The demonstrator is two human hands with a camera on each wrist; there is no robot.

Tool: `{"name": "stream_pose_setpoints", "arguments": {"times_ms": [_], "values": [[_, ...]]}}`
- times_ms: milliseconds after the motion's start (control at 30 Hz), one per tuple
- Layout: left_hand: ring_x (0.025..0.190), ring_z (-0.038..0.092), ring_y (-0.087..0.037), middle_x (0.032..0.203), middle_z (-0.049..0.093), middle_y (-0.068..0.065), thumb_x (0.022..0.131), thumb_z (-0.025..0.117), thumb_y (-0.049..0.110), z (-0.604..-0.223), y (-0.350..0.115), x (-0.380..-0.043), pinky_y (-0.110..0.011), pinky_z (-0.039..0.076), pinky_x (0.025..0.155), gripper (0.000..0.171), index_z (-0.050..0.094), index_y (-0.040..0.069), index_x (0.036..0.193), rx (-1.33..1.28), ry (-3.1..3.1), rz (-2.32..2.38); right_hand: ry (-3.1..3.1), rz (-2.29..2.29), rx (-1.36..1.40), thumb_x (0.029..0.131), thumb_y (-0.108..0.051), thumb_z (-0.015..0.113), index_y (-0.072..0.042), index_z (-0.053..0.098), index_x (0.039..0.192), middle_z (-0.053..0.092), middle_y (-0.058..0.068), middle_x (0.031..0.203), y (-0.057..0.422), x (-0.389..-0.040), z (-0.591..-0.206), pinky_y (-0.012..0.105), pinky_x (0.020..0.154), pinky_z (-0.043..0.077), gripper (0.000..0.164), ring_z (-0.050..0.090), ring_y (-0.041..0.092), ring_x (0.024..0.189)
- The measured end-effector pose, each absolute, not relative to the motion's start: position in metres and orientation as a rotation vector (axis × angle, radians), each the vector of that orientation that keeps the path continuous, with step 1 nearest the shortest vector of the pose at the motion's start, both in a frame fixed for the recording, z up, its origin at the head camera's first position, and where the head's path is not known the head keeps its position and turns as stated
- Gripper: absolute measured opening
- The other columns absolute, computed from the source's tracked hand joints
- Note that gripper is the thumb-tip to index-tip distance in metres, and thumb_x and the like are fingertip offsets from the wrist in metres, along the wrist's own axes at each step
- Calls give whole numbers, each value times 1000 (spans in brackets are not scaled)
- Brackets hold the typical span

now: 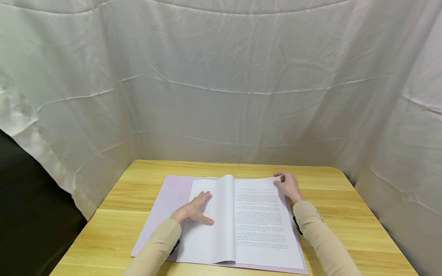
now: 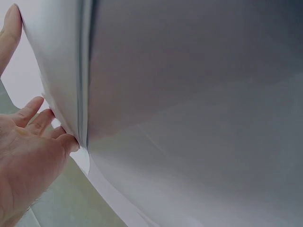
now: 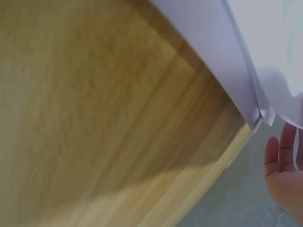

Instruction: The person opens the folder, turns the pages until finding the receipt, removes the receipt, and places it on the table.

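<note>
A stack of printed paper sheets (image 1: 260,226) lies spread open on a lilac folder (image 1: 174,191). On the left side is a blank page (image 1: 197,247), bulging up into a curve along the middle. My left hand (image 1: 194,209) rests over that page with its fingers spread and thumb pointing right. In the left wrist view, the left fingers (image 2: 35,118) lie along the page's edge. My right hand (image 1: 290,187) pinches the top right corner of the printed page. The corner curls up in the right wrist view, with the right fingers (image 3: 286,146) behind it.
The papers and folder lie near the front edge of a light wooden table (image 1: 345,222). Pale grey curtains (image 1: 241,84) hang behind and on both sides. Something black (image 1: 31,214) shows at the lower left.
</note>
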State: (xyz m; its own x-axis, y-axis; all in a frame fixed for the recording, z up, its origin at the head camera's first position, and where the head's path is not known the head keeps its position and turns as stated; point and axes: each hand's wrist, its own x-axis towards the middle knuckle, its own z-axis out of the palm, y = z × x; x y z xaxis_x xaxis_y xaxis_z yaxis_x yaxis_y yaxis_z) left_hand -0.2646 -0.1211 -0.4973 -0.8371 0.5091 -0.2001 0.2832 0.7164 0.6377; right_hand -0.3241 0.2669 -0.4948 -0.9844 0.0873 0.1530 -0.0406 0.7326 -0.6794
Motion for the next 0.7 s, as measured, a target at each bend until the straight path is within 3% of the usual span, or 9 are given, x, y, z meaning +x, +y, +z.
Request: {"name": "stream_pose_setpoints", "arguments": {"times_ms": [200, 700], "values": [[155, 11, -47, 164, 18, -30, 77, 88, 31, -496, -121, -264, -65, 14, 125, 104, 27, -3, 153, 622, 2559, 866, -2748, 1045, -24, 90, -5, 69, -1, 72, 113, 49, 8, 78, 267, -324, -495, 32, 67, 31, 24, 45, 23, 77], [156, 12, -44, 166, 20, -26, 75, 89, 33, -499, -119, -264, -62, 17, 126, 106, 29, -2, 154, 589, 2586, 834, -2765, 968, -6, 94, -12, 62, 3, 71, 107, 63, 15, 90, 268, -322, -492, 31, 72, 34, 22, 51, 28, 86]]}}
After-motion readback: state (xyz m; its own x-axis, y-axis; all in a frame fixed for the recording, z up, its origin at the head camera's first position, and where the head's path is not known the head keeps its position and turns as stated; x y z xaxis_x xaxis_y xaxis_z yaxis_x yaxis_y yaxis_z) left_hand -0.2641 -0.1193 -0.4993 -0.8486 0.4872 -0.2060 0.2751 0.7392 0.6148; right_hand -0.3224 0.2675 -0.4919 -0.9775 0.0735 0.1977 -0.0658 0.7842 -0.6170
